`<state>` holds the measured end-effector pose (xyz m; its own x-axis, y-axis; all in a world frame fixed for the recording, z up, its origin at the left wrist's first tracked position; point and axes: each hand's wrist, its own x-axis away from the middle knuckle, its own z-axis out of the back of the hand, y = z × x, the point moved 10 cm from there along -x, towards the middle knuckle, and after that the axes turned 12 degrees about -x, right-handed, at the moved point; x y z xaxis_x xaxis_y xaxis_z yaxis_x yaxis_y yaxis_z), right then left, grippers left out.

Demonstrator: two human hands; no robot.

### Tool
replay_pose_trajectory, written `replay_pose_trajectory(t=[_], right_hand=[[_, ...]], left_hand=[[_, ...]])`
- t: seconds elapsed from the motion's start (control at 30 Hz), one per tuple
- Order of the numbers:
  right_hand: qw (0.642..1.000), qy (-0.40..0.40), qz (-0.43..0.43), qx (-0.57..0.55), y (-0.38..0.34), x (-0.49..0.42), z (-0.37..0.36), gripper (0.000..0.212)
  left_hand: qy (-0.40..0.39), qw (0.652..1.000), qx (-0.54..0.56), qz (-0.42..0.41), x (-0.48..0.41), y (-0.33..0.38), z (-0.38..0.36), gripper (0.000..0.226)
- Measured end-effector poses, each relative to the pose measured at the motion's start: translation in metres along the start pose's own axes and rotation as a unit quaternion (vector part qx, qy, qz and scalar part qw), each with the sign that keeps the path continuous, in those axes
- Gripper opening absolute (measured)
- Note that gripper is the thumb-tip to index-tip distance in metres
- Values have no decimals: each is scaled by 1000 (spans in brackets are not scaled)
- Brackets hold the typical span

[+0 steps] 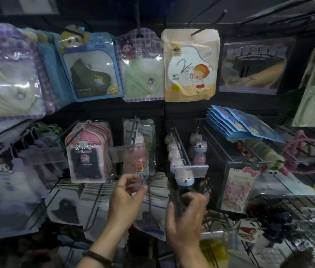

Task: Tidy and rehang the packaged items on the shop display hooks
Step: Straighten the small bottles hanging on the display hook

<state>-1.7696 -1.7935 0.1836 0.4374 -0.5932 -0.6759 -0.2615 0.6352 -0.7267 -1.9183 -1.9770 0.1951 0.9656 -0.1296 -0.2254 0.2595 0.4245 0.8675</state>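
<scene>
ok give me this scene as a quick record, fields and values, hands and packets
place: shop display, hooks hung with packets
left hand: pinches clear packet by its lower edge
right hand: blurred, fingers near a hook; hold unclear
top row: mirror pack, blue mask pack
clear packet on hook: cannot tell

The cream pouch (190,64) on the upper row carries the characters "镜子" with the word "MIRROR" printed directly beneath them, to the left of a cartoon figure in a red hood. The pink pack (87,157) on the middle row shows a dark panel with lettering ending in "MELODY"; the smaller line under it is illegible. Headings on the blue pack (91,66) and the purple pack (140,64) are too blurred to read.
</scene>
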Motion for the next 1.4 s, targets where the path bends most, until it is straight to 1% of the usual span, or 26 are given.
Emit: replay_pose_trajectory(t=[0.07,0.1,0.17,0.23,0.27,0.3,0.33,0.4,0.47,0.5,0.53,0.57,0.6,0.63,0.67,0.73,0.77,0.83,0.9,0.97,1.03,1.07,1.2,1.23,1.3,1.4], right_hand=[[994,-96,-7,-60,-9,9,-31,22],[987,-137,-28,-78,-11,8,-47,19],[976,-180,-70,-104,-18,-5,-72,26],[956,-201,-136,-167,-22,-21,-91,35],[943,-207,-167,-200,-23,-30,-99,38],[933,-204,-196,-223,-23,-38,-106,40],[924,-199,-226,-237,-23,-46,-112,40],[907,-194,-283,-243,-19,-59,-125,44],[898,-189,-323,-231,-17,-71,-138,51],[897,-189,-327,-232,-18,-76,-144,53],[893,-192,-330,-239,-18,-79,-152,57],[889,-200,-335,-240,-20,-79,-157,65],[885,-211,-337,-241,-21,-78,-161,73],[885,-217,-337,-236,-20,-78,-163,80],[884,-222,-339,-234,-18,-77,-164,81],[882,-224,-338,-240,-19,-79,-163,69],[880,-227,-336,-247,-21,-82,-162,64],[879,-215,-339,-259,-16,-90,-164,59],[894,-192,-334,-228,-1,-98,-170,52],[908,-200,-319,-184,28,-101,-186,52],[911,-211,-311,-168,32,-101,-189,53],[912,-218,-305,-168,23,-101,-185,54],[906,-248,-291,-181,-6,-99,-167,69],[898,-257,-294,-203,-11,-97,-163,70],[882,-268,-305,-240,-22,-89,-156,57],[887,-251,-297,-249,-25,-73,-143,35]], left_hand=[[16,1000,-20,-18,-16,3,9,32],[24,999,-32,-24,-25,4,11,35],[27,997,-61,-29,-41,12,13,50],[17,993,-112,-14,-59,17,10,68],[12,991,-135,3,-69,14,9,73],[-4,988,-157,12,-78,12,4,72],[-32,986,-162,16,-83,11,-1,65],[-87,983,-158,25,-85,18,-10,43],[-116,979,-169,2,-88,27,-17,21],[-117,976,-183,-5,-91,29,-18,14],[-120,975,-188,-19,-92,35,-17,13],[-122,975,-186,-25,-98,32,-18,33],[-126,975,-180,-35,-101,31,-19,42],[-128,976,-173,-32,-105,29,-19,44],[-138,975,-170,-34,-108,26,-21,37],[-138,980,-146,-8,-112,19,-20,9],[-133,983,-125,-18,-114,19,-18,2],[-121,988,-84,-53,-116,22,-16,17],[-106,992,-46,-49,-117,22,-10,30],[-100,994,-19,-32,-116,18,-6,36],[-100,995,-14,-25,-111,17,1,40],[-104,994,-3,-28,-107,18,4,38],[-113,993,27,-19,-92,13,8,11],[-103,994,29,-13,-89,12,11,14],[-97,995,26,-2,-78,12,15,30],[-102,994,32,5,-52,16,25,42]])
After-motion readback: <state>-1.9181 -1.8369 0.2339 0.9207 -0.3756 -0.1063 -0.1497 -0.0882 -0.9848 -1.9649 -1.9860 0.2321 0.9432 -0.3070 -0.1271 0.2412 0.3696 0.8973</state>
